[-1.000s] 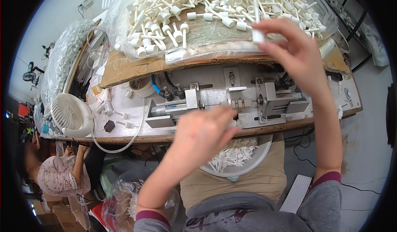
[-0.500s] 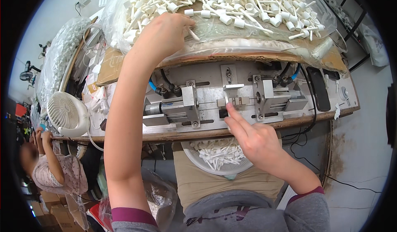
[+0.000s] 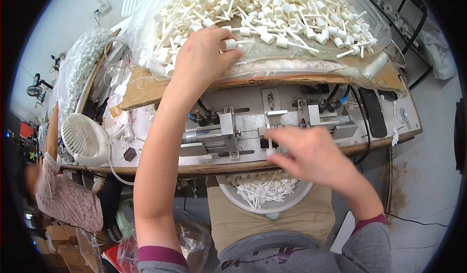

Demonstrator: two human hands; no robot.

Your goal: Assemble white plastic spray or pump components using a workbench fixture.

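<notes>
My left hand [image 3: 204,54] pinches a white cap with a thin stem [image 3: 227,45] between thumb and fingers, at the near edge of a big heap of similar white stemmed caps [image 3: 272,10]. Below, my right hand [image 3: 311,154] is smeared by motion over the middle of a metal clamping fixture [image 3: 227,133]. A white stemmed piece [image 3: 270,151] lies between its thumb and forefinger; whether they grip it is unclear. In front of my lap, a pale round basket [image 3: 307,191] holds several more white stemmed pieces.
A cardboard sheet [image 3: 134,95] under the heap overhangs the fixture's back. A white fan [image 3: 83,136] stands at left, a black phone [image 3: 373,112] at right beside a hanging black cable. Blue air hoses [image 3: 346,96] run into the fixture. Another person [image 3: 73,195] sits at far left.
My left hand has turned, and the cap it holds now shows. My right hand has shifted from pressing a finger on the fixture's middle to a blurred pose around the white piece.
</notes>
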